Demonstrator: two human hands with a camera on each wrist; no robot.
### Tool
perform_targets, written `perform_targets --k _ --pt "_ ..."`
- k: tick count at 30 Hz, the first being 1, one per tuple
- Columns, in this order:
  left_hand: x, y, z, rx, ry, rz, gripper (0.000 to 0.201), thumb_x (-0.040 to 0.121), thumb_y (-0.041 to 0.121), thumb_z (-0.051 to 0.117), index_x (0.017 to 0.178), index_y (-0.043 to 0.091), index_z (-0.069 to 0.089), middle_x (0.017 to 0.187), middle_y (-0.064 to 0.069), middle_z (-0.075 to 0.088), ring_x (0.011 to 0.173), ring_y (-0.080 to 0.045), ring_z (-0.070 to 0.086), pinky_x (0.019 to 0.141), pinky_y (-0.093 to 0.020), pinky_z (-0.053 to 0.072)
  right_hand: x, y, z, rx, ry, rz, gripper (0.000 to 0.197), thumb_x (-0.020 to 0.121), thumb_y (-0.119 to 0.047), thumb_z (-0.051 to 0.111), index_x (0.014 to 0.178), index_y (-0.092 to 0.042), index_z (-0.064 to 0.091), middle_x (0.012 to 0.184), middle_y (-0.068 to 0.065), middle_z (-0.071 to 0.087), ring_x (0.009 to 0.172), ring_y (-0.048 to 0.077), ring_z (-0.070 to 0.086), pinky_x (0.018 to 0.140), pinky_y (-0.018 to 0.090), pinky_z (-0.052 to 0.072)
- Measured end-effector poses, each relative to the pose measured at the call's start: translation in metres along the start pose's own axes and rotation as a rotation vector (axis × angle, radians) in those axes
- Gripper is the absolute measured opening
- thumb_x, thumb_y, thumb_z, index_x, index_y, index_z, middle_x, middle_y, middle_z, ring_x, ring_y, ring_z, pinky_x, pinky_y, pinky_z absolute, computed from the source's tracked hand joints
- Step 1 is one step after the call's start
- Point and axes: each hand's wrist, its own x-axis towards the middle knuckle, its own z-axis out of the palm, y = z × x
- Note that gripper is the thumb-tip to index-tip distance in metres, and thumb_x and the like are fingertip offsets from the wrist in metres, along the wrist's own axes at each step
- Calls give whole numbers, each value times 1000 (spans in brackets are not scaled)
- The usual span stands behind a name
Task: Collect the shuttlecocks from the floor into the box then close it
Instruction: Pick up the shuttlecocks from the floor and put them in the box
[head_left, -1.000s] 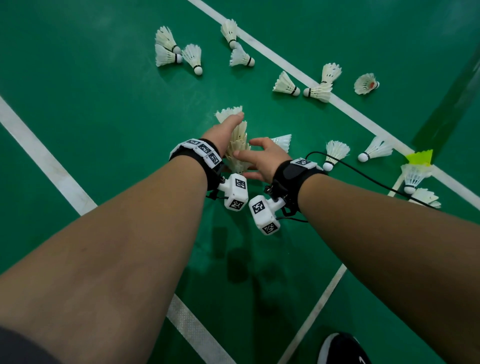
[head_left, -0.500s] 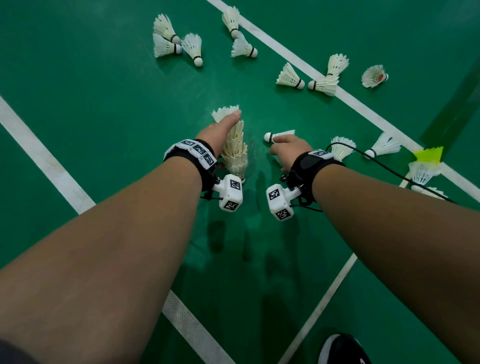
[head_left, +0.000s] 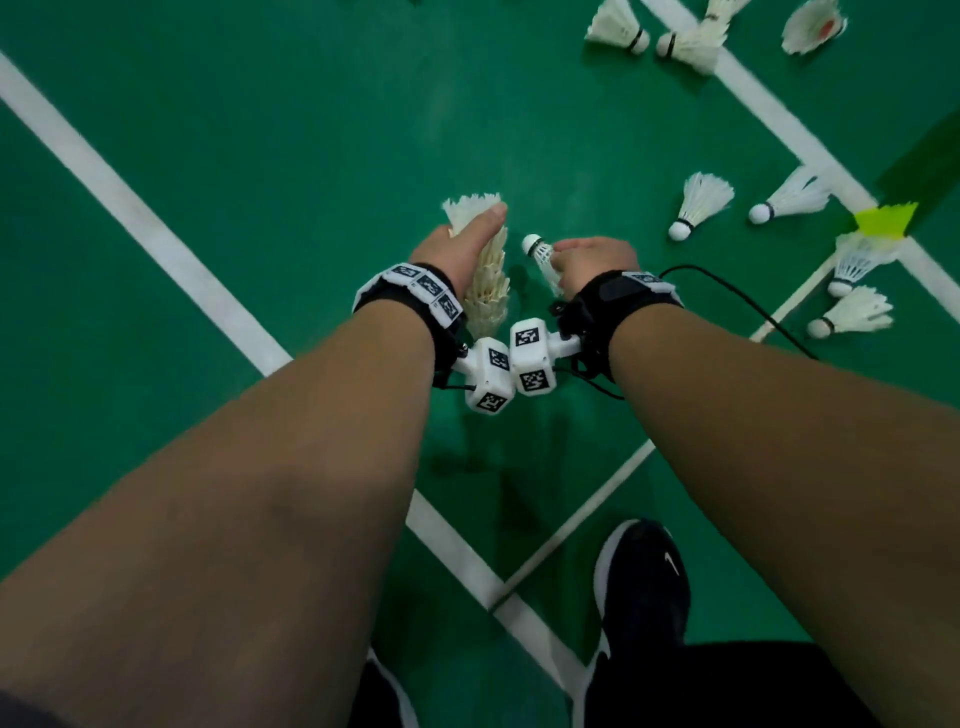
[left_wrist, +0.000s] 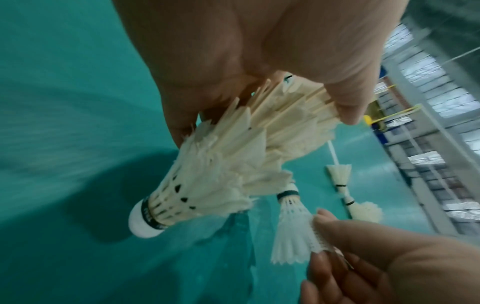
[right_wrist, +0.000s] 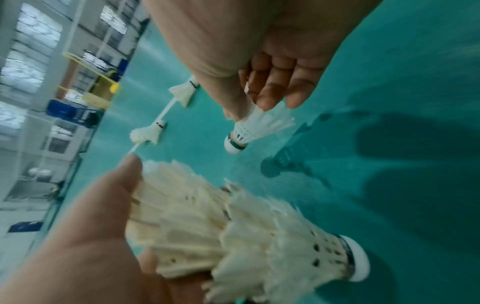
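The left hand (head_left: 457, 244) has its fingers and thumb curled around a long nested stack of cream feather shuttlecocks (head_left: 485, 280), with the open feather end pointing away from the person and the white cork end toward the wrist. The right hand (head_left: 592, 262) pinches a single white plastic shuttlecock (head_left: 540, 252) by its skirt, with the cork tip pointing away, just beside the stack but not touching it.

I think the step in hand is to add this single one to the stack. To do it well, the cork should go first into the open feather end, straight along the axis of the stack, and be pushed only lightly, because the feathers look already frayed and would bend easily. The left hand should keep the stack firm but not squeeze it.

On the green court floor (head_left: 311, 130) with white lines, several loose white shuttlecocks (head_left: 698, 205) lie at the right and at the far side, and one has a yellow skirt (head_left: 883, 221). So the collecting seems far from finished.

About containers: the box is not visible in any view, so I cannot tell where it stands or what is in it.
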Motion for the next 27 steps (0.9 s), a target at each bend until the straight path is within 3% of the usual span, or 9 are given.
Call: perform_targets --k 2,5,8,11,17,19,21,25,27 --pt "-27 -26 2 26 -44 -85 117 74 93 54 165 24 28 171 -4 30 152 -32 36 122 -54 31 -25 22 -10 13 -41 58 25 97 -16 61 114 -24 77 125 1 75 118 26 68 105 38 54" --pt "-73 -50 1 123 -91 -144 115 75 90 59 164 23 30 169 -6 34 149 -33 42 119 -52 36 -72 46 -27 -36 11 176 22 82 -23 71 101 -34 69 104 -3 75 90 24 75 89 48 64" --pt "-125 -67 -8 249 -127 -150 105 83 81 63 163 20 32 166 -6 39 146 -32 46 117 -44 38 -124 54 -47 -100 -92 234 47 91 -15 71 136 -26 61 108 4 70 78 24 70 81 50 66" --pt "-184 -91 -25 368 -163 -204 103 80 83 64 158 21 40 161 -7 47 140 -32 51 116 -43 42 -175 47 -59 -167 -231 227 52 96 -11 70 145 -19 55 109 9 66 80 25 66 83 51 65" --pt "-284 -116 -73 464 -258 -258 108 79 83 65 163 25 32 165 -5 42 144 -32 48 115 -42 42 -269 -17 -48 -382 -456 69 44 96 -21 65 140 -23 60 120 1 61 83 18 64 59 27 57" --pt "-300 -117 -91 476 -266 -219 88 81 78 68 152 29 47 149 -2 59 123 -26 62 100 -35 51 -290 -39 -33 -482 -555 8 44 95 -24 65 139 -26 60 118 -2 63 85 16 66 61 27 54" --pt "-306 -117 -107 475 -281 -183 58 80 75 71 123 38 60 119 5 73 91 -13 68 78 -29 52 -306 -56 -14 -602 -660 -50 42 93 -26 67 135 -29 61 116 -5 65 89 15 67 70 31 56" --pt "-314 -112 -143 394 -275 -182 57 73 73 76 117 39 64 100 8 76 84 -15 73 77 -30 60 -327 -83 22 -716 -734 -123 34 94 -26 72 127 -30 65 116 -3 70 95 19 72 83 41 63" --pt "-315 -106 -158 372 -269 -181 49 76 67 78 113 38 65 95 6 76 82 -17 73 76 -31 60 -328 -89 32 -685 -702 -117 45 91 -30 77 133 -28 63 116 -1 72 96 18 72 90 42 62"
